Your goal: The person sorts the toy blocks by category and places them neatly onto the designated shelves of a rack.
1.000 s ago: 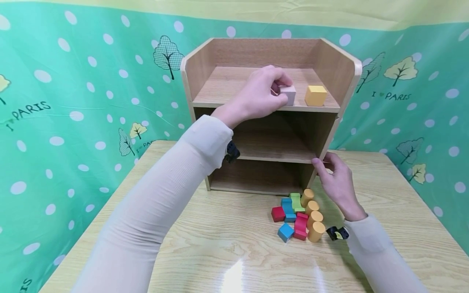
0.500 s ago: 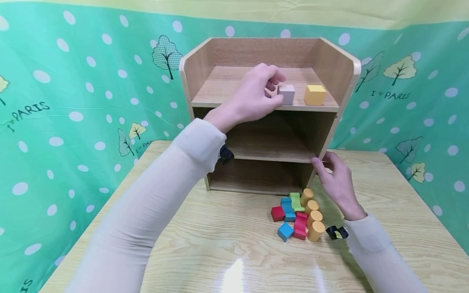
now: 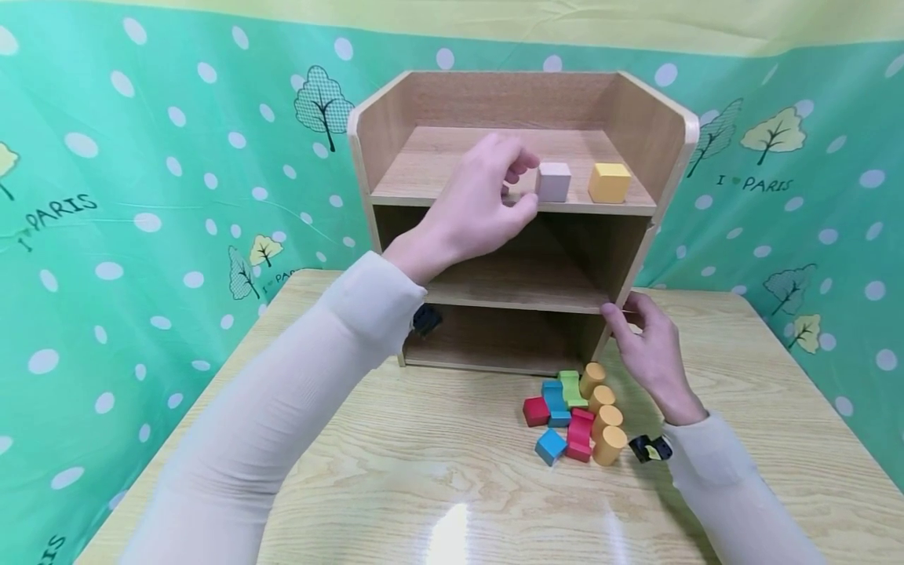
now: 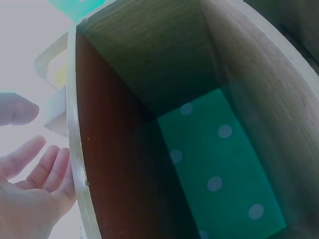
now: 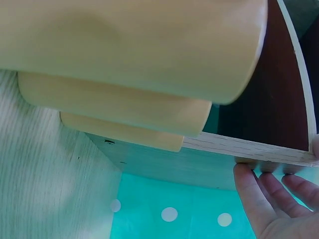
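Note:
A pale grey-lilac cube (image 3: 553,182) sits on the top board of a small wooden shelf (image 3: 487,161), near its front edge. To its right is a yellow cube (image 3: 609,183). My left hand (image 3: 475,205) hovers just left of the grey cube, thumb and fingers parted and holding nothing. The left wrist view shows the same gap between the fingers (image 4: 42,167) and the cube. My right hand (image 3: 651,353) grips the shelf's right side panel low down, thumb at the front edge. In the right wrist view its fingertips (image 5: 243,172) touch the panel's outer face.
Several orange cylinders (image 3: 610,446) stand in a row on the table before the shelf's right corner. Beside them lie green (image 3: 569,386), blue (image 3: 555,402) and red (image 3: 580,434) curved blocks, a red cube (image 3: 536,412) and a blue cube (image 3: 551,447).
My left hand has let go of the grey cube and drawn back left and slightly down. The cube stays on the top board. My right hand has not moved.

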`<state>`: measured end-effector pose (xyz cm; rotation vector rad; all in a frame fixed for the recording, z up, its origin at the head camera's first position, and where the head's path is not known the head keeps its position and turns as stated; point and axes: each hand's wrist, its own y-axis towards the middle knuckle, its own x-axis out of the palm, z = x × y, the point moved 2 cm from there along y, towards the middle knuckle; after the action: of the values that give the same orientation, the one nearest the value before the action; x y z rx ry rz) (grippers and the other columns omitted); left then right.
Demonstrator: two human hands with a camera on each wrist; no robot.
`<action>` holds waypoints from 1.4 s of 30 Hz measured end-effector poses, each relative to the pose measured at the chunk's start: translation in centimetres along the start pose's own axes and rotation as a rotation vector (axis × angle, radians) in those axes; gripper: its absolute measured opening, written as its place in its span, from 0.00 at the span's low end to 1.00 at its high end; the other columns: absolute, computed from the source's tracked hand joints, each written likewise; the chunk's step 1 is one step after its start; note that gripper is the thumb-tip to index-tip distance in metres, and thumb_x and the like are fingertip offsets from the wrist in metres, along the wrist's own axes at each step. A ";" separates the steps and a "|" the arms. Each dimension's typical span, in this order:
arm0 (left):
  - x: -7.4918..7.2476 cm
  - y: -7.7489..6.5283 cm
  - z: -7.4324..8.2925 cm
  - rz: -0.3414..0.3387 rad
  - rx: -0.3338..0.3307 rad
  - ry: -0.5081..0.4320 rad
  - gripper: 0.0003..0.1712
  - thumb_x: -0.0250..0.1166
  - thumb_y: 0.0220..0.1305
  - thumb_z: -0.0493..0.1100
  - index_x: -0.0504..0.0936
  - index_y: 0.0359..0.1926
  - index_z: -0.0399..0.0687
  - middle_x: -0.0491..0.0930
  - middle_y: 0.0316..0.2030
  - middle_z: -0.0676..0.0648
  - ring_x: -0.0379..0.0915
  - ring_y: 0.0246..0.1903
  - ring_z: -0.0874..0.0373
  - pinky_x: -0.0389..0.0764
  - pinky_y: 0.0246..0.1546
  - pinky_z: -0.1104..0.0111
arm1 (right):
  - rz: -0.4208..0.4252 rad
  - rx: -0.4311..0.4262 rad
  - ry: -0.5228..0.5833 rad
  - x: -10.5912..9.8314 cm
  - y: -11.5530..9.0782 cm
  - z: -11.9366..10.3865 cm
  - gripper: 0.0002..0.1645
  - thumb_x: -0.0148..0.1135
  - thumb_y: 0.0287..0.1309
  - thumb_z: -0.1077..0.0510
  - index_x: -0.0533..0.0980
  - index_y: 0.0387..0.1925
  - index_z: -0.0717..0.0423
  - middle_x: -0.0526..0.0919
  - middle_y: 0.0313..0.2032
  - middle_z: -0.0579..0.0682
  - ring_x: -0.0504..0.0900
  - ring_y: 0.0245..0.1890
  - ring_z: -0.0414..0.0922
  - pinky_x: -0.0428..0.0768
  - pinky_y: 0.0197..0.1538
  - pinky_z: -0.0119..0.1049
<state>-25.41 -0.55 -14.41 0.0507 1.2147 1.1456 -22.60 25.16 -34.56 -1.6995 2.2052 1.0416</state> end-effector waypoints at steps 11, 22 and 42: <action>0.7 -2.1 1.0 0.083 0.223 0.097 0.14 0.60 0.60 0.37 0.77 0.47 0.37 0.74 0.43 0.44 0.70 0.45 0.54 0.69 0.49 0.74 | 0.003 -0.003 0.008 0.0 0.1 0.0 0.32 0.53 0.65 0.41 0.68 0.62 0.58 0.76 0.53 0.58 0.76 0.52 0.56 0.73 0.39 0.18; 2.2 -4.1 1.2 0.067 0.247 0.088 0.16 0.61 0.60 0.38 0.77 0.48 0.37 0.74 0.45 0.44 0.71 0.48 0.56 0.68 0.53 0.74 | 0.009 0.005 0.009 0.1 0.0 0.0 0.32 0.53 0.65 0.41 0.69 0.60 0.58 0.76 0.52 0.58 0.76 0.52 0.55 0.71 0.39 0.16; 6.6 -7.1 0.2 -0.010 0.268 0.041 0.14 0.62 0.59 0.39 0.78 0.46 0.41 0.74 0.43 0.48 0.69 0.46 0.58 0.68 0.49 0.75 | -0.003 -0.002 0.001 0.1 0.1 0.1 0.33 0.53 0.65 0.40 0.67 0.63 0.57 0.76 0.53 0.57 0.76 0.52 0.55 0.79 0.42 0.30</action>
<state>-21.22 0.80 -23.03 0.2246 1.3971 0.9735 -22.72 25.18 -34.65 -1.7042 2.2018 1.0434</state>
